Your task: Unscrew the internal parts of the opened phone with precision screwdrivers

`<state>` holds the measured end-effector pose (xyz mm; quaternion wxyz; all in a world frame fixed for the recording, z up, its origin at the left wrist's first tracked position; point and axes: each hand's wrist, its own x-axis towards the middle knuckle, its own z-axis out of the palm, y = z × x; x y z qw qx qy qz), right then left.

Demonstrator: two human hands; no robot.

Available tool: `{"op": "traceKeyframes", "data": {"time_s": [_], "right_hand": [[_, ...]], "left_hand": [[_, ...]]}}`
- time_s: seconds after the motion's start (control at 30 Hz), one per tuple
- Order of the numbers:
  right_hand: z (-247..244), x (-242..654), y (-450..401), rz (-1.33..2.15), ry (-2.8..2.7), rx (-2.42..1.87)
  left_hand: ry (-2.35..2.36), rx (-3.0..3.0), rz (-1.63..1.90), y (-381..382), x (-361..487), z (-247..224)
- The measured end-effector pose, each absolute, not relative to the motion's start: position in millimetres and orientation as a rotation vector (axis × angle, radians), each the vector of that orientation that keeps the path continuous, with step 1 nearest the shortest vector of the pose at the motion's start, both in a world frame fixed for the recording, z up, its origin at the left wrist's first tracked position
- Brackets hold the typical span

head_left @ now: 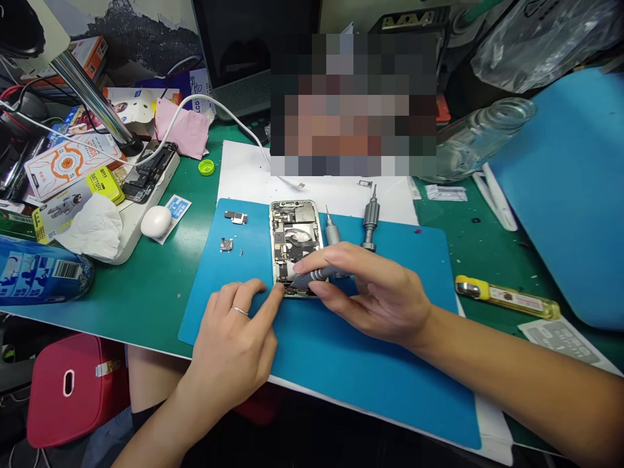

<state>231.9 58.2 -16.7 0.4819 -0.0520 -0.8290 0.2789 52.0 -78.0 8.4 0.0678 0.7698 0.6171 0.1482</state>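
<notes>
An opened smartphone [285, 237] lies on the blue mat, its inner parts showing. My left hand [236, 331], wearing a ring, is at its lower left corner. The index fingertip touches that corner, and the other fingers are bent and apart. My right hand [375, 292] pinches a grey pointed tool with pale rings [303, 279]. The tool's tip is over the phone's lower end; its exact kind is unclear. Beside the phone lie a small grey screwdriver [332, 232] and a larger one [371, 218], both partly hidden by my right hand.
Small phone parts, including a metal-covered board [236, 218] and a connector piece [226, 245], lie left of the phone. A yellow utility knife [509, 297] rests at right, near a glass jar [480, 140]. A white earbud case [156, 221] and crowded boxes occupy the left.
</notes>
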Motion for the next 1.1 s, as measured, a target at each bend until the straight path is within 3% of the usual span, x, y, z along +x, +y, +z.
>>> {"op": "traceKeyframes", "data": {"time_s": [1.1], "right_hand": [[-4.9, 218.3, 48.7, 0.671, -2.104, -0.058]], "left_hand": [[1.933, 2.248, 0.512, -82.3, 54.3, 2.6]]}}
